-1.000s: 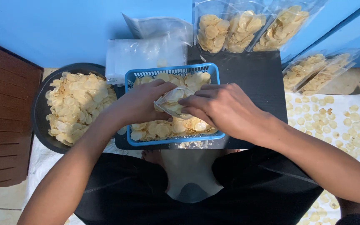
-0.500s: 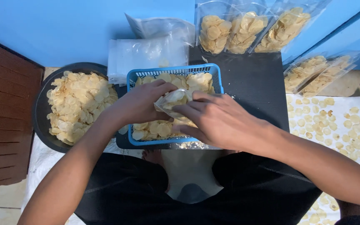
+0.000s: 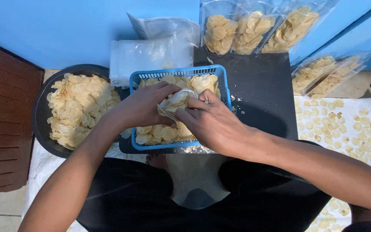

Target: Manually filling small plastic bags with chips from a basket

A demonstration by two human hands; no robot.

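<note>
Over the blue slotted plastic basket (image 3: 136,79), half full of pale round chips, your two hands meet on a small clear plastic pouch (image 3: 177,100) that already has chips inside. Your left hand (image 3: 142,107) grips the pouch's left edge, fingers curled shut around the film. Your right hand (image 3: 211,122) pinches the pouch mouth from the right, thumb and fingers closed on it; whether chips are also in that hand cannot be told. The pouch hangs just above the chips in the basket's middle. Left of the basket, touching its corner, sits a round black basin (image 3: 39,111) heaped with the same chips. Behind the basket lies a stack of empty clear plastic bags (image 3: 151,53), leaning on the blue wall. Three filled clear chip bags (image 3: 250,32) stand in a row at the back of the black mat (image 3: 263,81); two more filled bags (image 3: 323,73) lie to the right. Loose chips are spread on a white sheet (image 3: 366,105) at far right.
</note>
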